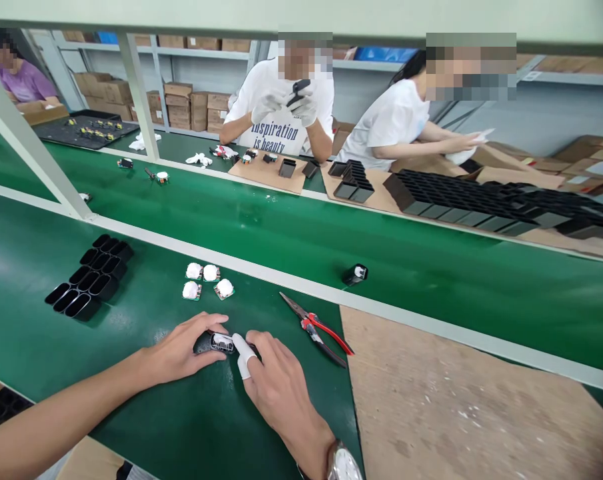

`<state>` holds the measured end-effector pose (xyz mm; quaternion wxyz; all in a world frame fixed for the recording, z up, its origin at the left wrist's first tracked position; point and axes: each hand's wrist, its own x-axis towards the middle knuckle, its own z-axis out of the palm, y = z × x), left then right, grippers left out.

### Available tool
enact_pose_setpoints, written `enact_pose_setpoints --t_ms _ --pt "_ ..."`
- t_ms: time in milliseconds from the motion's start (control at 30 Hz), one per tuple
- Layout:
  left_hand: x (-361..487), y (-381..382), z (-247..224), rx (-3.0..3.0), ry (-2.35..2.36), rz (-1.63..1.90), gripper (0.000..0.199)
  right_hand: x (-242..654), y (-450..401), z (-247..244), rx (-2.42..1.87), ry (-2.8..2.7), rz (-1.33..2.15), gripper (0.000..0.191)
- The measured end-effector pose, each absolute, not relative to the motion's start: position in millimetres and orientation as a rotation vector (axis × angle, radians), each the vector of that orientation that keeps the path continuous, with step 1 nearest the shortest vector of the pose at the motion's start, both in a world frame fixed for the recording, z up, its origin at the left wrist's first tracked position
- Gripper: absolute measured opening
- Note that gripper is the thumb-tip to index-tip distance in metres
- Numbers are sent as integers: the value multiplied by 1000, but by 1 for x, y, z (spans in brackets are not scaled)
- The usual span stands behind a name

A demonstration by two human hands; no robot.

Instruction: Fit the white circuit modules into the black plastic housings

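Note:
On the green bench, my left hand [194, 347] curls its thumb and fingers around a small black plastic housing [222, 343] with white material and internal parts showing in its open end. My right hand [274, 373] wears a white finger cot on the index finger, which presses at the housing's right side; whatever its other fingers hold, if anything, is hidden. Just beyond lie several small circuit boards with white domes [191, 290]. To the right rest needle-nose pliers [321, 330] with red and black handles.
Black housings [86, 280] stand grouped at the left. A filled black housing [356, 273] sits on the green conveyor belt [291, 227]. Brown cardboard [471, 400] covers the bench at right. Across the belt, co-workers sit near stacked black housings [461, 207]. White posts [138, 100] hold an overhead shelf.

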<state>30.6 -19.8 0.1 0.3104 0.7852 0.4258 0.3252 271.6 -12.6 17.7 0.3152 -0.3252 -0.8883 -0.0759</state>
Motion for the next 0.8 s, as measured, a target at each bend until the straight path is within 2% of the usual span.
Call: enact_pose_setpoints --t_ms 200,800 --pt "30 -22 2 2038 1166 772 58 270 -12 29 -789 -2450 -190 30" --pt "31 -20 -3 2076 1153 841 60 273 -12 25 -897 -2421 -127 30"
